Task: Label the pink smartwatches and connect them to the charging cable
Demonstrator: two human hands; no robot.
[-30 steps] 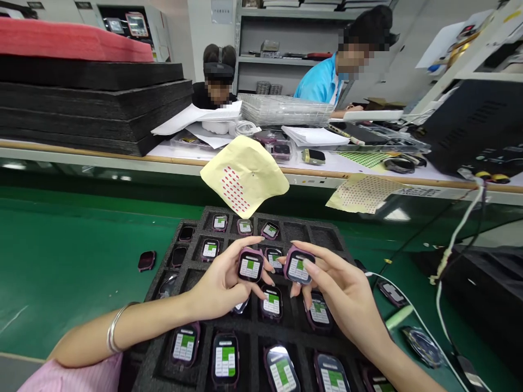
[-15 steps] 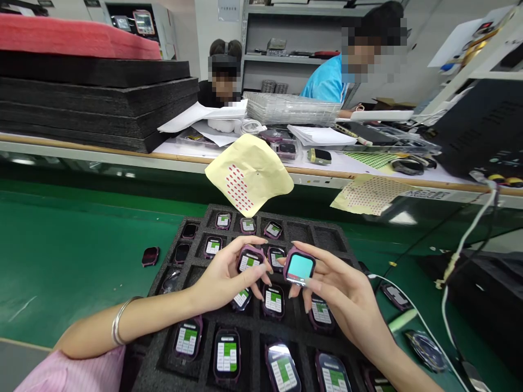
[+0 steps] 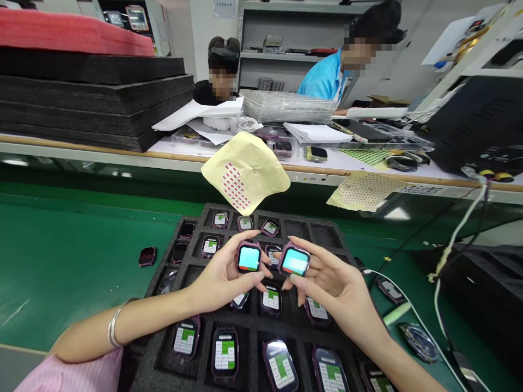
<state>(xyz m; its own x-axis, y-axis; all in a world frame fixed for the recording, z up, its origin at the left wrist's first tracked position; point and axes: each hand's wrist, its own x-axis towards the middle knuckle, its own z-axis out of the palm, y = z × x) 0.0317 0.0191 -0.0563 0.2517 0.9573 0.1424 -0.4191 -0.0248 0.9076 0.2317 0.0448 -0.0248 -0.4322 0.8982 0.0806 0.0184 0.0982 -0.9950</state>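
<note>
My left hand (image 3: pixel 229 272) grips a purple smartwatch body (image 3: pixel 249 258) without a strap; its screen glows cyan with a red strip at the bottom. In my right hand (image 3: pixel 330 272) is a matching smartwatch body (image 3: pixel 295 261), tilted, its screen cyan as well. Both are held side by side above a dark foam tray (image 3: pixel 249 332). Lying in the tray's compartments are several more watch bodies, such as one watch (image 3: pixel 225 353) at the front with a green and white grid on its screen. My hands partly hide the middle compartments.
A dark-screened watch (image 3: pixel 147 256) lies on the green mat (image 3: pixel 73 261) left of the tray. Cables and a green tool (image 3: pixel 397 313) lie at the right. Behind stands a shelf edge with yellow sticker sheets (image 3: pixel 247 171) and stacked black foam (image 3: pixel 90 103). Two people are beyond it.
The left watch's screen has turned from a green and white grid to cyan with a red strip. My left thumb has shifted off its screen toward the lower edge.
</note>
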